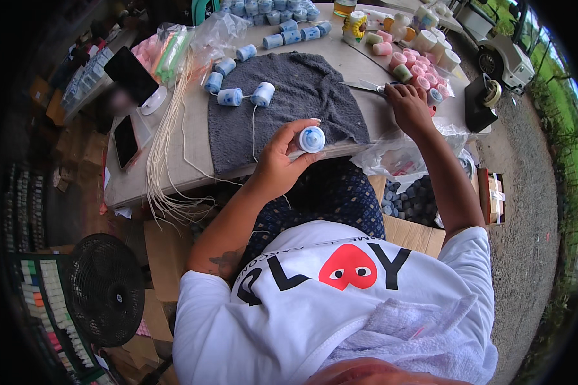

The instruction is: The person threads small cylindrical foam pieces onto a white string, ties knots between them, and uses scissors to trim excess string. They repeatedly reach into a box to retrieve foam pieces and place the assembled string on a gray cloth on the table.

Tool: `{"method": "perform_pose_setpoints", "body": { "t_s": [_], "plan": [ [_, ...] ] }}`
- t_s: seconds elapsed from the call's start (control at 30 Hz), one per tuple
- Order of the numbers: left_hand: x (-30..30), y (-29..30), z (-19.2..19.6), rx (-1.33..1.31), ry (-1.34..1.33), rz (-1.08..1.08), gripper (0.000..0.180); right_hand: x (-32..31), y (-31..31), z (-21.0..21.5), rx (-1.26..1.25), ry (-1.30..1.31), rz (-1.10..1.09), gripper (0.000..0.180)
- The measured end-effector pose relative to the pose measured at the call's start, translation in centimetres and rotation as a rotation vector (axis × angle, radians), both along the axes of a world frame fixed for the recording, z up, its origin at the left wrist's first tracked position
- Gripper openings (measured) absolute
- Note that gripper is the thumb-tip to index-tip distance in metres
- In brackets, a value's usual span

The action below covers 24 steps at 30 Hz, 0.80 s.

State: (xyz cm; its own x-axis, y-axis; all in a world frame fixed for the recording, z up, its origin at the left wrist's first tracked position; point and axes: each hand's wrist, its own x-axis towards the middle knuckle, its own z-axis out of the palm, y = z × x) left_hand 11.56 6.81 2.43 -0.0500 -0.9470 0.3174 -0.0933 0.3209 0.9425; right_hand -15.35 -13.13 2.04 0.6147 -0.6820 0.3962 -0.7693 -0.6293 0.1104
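Note:
My left hand (282, 154) is closed around a blue-and-white candle (312, 139), its round end facing up, above the near edge of the table. At the right my right hand (409, 106) grips a pair of scissors (366, 86) by the handles. The blades lie over the edge of a dark grey towel (295, 90) and point left. Two more marbled candles, one lying (230, 97) and one tilted (262, 94), rest on the towel's left part. A thin white cord (254, 131) trails from the tilted one toward me.
Long white wick cords (167, 147) hang off the table's left side, beside a phone (126, 141) and a tablet on a stand (131, 74). Pink candles (423, 67) cluster at the right, near a black tape dispenser (480, 106). Several blue candles (292, 32) stand at the back. A black fan (106, 289) is lower left.

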Motion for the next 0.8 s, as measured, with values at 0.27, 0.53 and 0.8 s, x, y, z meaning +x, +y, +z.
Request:
{"method": "perform_pose_setpoints", "body": {
  "t_s": [0.27, 0.53, 0.8],
  "plan": [
    [-2.3, -1.8, 1.1, -0.054, -0.177, -0.038, 0.050, -2.5, 13.1, 5.6, 0.510, -0.553, 0.344, 0.051],
    [-7.0, -3.9, 2.2, -0.217, -0.451, -0.101, 0.050, -6.4, 16.6, 4.0, 0.272, -0.274, 0.204, 0.066],
    [-10.0, -4.8, 2.4, -0.199, -0.483, -0.152, 0.052, -9.0, 16.6, 3.5, 0.210, -0.251, 0.159, 0.067]
  ]
}}
